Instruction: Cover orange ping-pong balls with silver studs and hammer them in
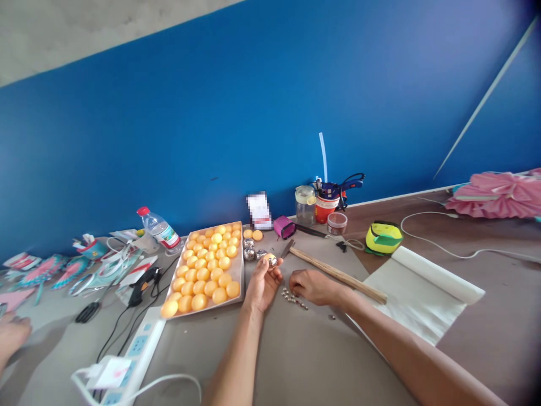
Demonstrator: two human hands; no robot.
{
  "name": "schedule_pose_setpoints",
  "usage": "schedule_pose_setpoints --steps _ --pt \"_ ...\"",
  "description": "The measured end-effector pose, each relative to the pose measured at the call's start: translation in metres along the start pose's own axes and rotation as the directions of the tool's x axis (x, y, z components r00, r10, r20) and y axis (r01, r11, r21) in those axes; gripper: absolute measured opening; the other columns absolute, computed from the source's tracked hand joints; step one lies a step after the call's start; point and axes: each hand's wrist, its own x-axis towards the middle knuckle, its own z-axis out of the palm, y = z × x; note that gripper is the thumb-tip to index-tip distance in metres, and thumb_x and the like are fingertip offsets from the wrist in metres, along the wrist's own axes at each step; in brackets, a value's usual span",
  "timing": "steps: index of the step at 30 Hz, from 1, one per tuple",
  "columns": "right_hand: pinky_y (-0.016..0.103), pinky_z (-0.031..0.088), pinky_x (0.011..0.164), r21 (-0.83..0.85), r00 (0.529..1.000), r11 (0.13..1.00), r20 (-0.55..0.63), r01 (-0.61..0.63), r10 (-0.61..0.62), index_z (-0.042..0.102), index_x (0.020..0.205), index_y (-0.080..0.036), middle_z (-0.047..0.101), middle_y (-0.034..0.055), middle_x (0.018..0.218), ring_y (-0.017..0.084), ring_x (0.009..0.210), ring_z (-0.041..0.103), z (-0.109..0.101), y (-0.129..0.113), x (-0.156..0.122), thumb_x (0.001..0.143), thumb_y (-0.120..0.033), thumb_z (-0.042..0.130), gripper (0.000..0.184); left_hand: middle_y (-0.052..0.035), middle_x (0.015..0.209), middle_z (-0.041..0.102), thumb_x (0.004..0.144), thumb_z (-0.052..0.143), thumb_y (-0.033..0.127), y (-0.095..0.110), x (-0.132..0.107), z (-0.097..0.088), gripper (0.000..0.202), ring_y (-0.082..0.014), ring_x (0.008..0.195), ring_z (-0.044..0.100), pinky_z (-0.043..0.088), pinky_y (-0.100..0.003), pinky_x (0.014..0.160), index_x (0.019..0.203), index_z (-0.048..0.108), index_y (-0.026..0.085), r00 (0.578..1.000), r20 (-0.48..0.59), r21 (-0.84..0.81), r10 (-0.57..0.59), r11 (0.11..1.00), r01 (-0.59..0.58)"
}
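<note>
- Holding a ball (271, 259), the left hand (261, 290) has its palm turned up and fingers curled in; the ball sits up at the fingertips, orange above and silvery below.
- Judgement: this fingertip hold leaves most of the ball exposed and facing the other hand.
- Right hand (311, 286): knuckles up, fingers bent down to the small metal beads (289, 295) on the desk (296, 361). Cannot tell whether a bead is pinched; fingertips partly hidden.
- Beads lie in a loose patch between the two forearms, probably kept there for short reach. One stray bead (332, 317) lies apart, nearer the right forearm.
- Orange balls (204, 273) fill a shallow tray (241, 262) left of the left hand; its raised sides presumably stop rolling.
- Silvery balls (249, 254) rest just outside the tray, beyond the left hand, apparently grouped away from the plain ones.
- Hammer (338, 274) lies beyond the right hand, its wooden handle slanting across the edge of a white sheet (401, 299).
</note>
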Motion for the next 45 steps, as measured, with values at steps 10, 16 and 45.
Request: schedule_pose_setpoints --steps 10,16,45 --pt "0.02 0.033 0.048 0.439 0.967 0.898 -0.229 -0.003 0.115 0.049 0.068 -0.018 0.05 -0.0041 0.054 0.007 0.044 0.041 -0.006 0.005 0.001 0.082 -0.021 0.039 0.017 -0.0069 0.094 0.065 0.075 0.063 0.028 0.001 -0.001 0.001 0.029 -0.009 0.064 0.058 0.045 -0.023 0.063 0.101 0.053 0.02 0.999 0.025 0.014 -0.029 0.999 0.028" --pt "0.024 0.042 0.052 0.85 0.973 0.527 -0.101 -0.024 0.208 0.056 0.083 -0.015 0.059 -0.0014 0.066 0.009 0.049 0.053 -0.005 0.006 0.005 0.071 -0.035 0.057 0.023 -0.0066 0.096 0.064 0.075 0.063 0.027 0.0 -0.004 0.004 0.031 -0.0098 0.066 0.059 0.046 -0.025 0.067 0.104 0.052 0.021 0.997 0.075 0.072 -0.023 0.997 0.017" --pt "0.023 0.037 0.055 0.732 0.919 0.674 -0.326 0.095 0.224 0.06 0.074 -0.016 0.052 -0.002 0.065 0.009 0.057 0.043 -0.005 -0.006 0.007 0.072 -0.032 0.057 0.017 -0.0064 0.086 0.061 0.07 0.069 0.025 -0.007 -0.007 0.011 0.027 -0.0131 0.074 0.057 0.043 -0.028 0.074 0.093 0.063 0.013 0.98 0.196 0.176 -0.019 0.984 -0.017"
